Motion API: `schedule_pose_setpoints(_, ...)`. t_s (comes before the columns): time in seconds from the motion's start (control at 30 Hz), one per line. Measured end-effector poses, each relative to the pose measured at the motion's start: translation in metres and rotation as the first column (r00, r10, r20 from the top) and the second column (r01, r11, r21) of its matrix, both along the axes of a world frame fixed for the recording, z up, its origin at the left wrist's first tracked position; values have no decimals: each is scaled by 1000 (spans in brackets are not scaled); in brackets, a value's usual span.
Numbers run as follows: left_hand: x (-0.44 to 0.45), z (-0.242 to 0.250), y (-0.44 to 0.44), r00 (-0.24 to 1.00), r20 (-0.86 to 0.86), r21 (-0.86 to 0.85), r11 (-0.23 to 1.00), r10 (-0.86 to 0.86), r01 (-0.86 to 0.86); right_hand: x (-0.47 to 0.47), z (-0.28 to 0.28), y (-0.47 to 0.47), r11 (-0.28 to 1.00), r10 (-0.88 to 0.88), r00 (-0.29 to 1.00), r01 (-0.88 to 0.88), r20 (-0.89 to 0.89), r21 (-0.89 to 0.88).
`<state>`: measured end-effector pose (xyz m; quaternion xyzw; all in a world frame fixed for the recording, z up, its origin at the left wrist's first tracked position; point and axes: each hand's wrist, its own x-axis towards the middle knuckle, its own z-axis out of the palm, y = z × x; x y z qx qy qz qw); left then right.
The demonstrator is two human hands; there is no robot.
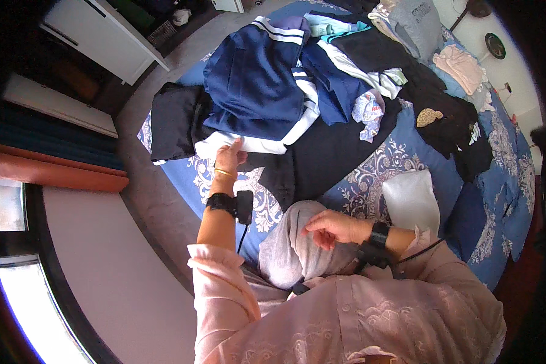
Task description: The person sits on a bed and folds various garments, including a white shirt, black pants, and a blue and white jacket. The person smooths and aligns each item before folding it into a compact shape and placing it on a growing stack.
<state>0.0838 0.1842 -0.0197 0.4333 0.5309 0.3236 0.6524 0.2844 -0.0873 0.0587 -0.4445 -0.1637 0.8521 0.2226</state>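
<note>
My left hand has its thumb and fingers on the white edge of a navy garment with white striped trim, which lies spread over the bed. My right hand rests above my grey-trousered knee, fingers loosely curled and holding nothing. Under and beside the navy garment are black garments, with a folded black one at the left. A small patterned cloth lies to the right of the navy garment.
The bed has a blue patterned cover. A shiny white packet lies right of my knee. More clothes, a grey printed cushion or garment and a pale pink cloth lie farther off. An open white cabinet door stands at upper left.
</note>
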Motion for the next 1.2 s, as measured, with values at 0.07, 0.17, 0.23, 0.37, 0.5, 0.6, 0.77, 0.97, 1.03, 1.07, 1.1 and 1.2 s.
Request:
schedule_pose_setpoints(0.07, -6, 18, -13, 995, -60, 99, 991, -82, 88, 2, -3, 0, 1000, -5, 1000, 5, -7, 16)
schedule_pose_setpoints(0.17, -14, 58, -53, 957, -212, 142, 962, -199, 232, 7, -9, -2, 1000, -3, 996, 4, -89, 10)
schedule_pose_setpoints(0.23, -19, 90, -102, 923, 144, 159, 929, -357, 335, 10, -11, -3, 999, 9, 978, -2, -210, 37)
schedule_pose_setpoints(0.37, -31, 153, -209, 720, 209, 230, 749, -661, 621, 9, -1, -11, 913, -409, 736, 341, -540, -226)
schedule_pose_setpoints(0.5, -21, 181, -270, 414, -42, -148, 416, -909, 897, 1, 23, -21, 963, -239, 803, 270, -545, -25)
schedule_pose_setpoints(0.6, -10, 179, -309, 543, 9, -75, 541, -839, 838, -7, 36, -16, 955, -174, 971, 207, -162, 213)
schedule_pose_setpoints(0.77, -55, 152, -310, 303, -234, -47, 322, -924, 946, 16, 54, -19, 850, -310, 918, 385, -247, 361)
schedule_pose_setpoints(0.97, -103, 95, -281, 769, -477, 95, 845, -426, 527, 76, 48, -14, 814, -391, 919, 370, -49, 449)
schedule_pose_setpoints(1.03, -91, 80, -279, 882, -278, -21, 920, -381, 391, 85, 24, 0, 826, -449, 893, 402, 31, 396)
schedule_pose_setpoints(1.07, -81, 75, -282, 926, -216, -108, 950, -309, 292, 89, 12, 7, 848, -465, 874, 393, 142, 356)
schedule_pose_setpoints(1.1, -71, 70, -284, 963, -133, -170, 963, -233, 209, 95, 2, 7, 868, -437, 883, 364, 173, 337)
schedule_pose_setpoints(1.2, -50, 63, -276, 940, -201, -77, 961, -274, 264, 93, -17, -6, 768, -449, 744, 38, 495, 639)
